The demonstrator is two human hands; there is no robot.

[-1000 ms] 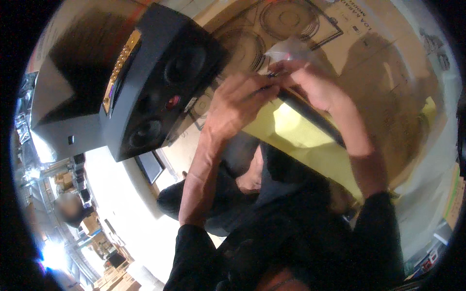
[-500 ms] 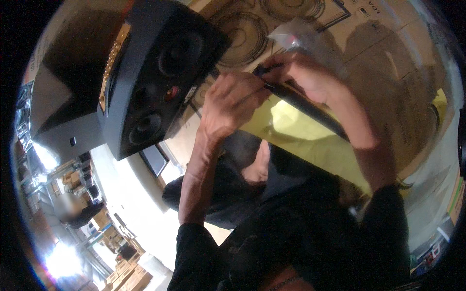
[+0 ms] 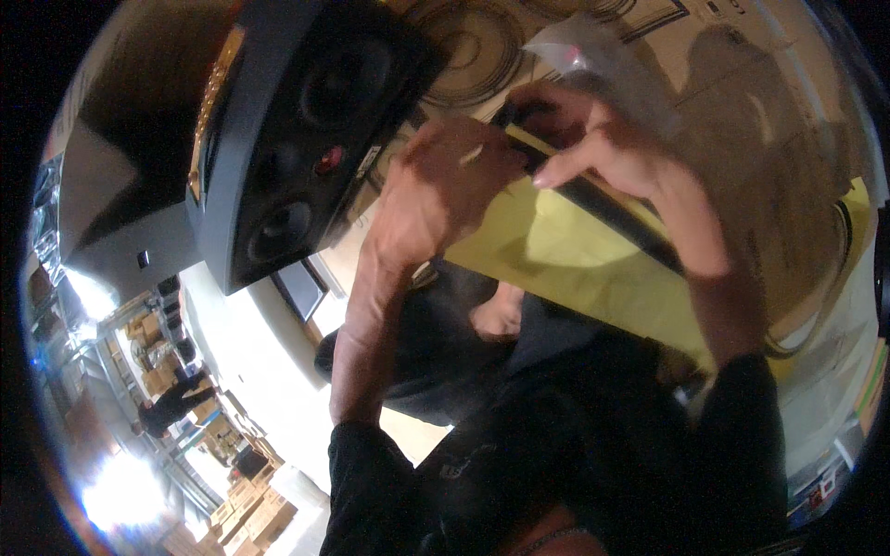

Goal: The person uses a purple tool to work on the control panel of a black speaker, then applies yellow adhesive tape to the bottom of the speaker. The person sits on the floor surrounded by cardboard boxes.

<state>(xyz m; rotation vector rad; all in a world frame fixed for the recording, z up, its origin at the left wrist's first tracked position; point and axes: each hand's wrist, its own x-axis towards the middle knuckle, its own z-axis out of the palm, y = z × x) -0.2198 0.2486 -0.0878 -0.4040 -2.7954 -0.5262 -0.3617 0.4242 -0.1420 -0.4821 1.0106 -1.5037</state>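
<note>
Two hands meet over a black bar (image 3: 603, 206) at the top of the frame, and I read this as the unwrapping stage of the work. My left hand (image 3: 445, 190) is curled shut round the bar's near end, where a thin yellow strip shows, knuckles toward me. My right hand (image 3: 616, 153) pinches the bar from above, thumb and forefinger closed on it, the other fingers loosely bent. The bar slants down to the right, lying across a yellow sheet (image 3: 565, 255) and in front of a printed cardboard box (image 3: 742, 111). A clear plastic bag (image 3: 593, 60) stands just above the right hand; whether the fingers touch it I cannot tell. A black speaker (image 3: 306, 148) hangs to the left, well apart from the grip. As I judge it, the next move calls for a steady left hold while the right works the bar free of its wrapping.
</note>
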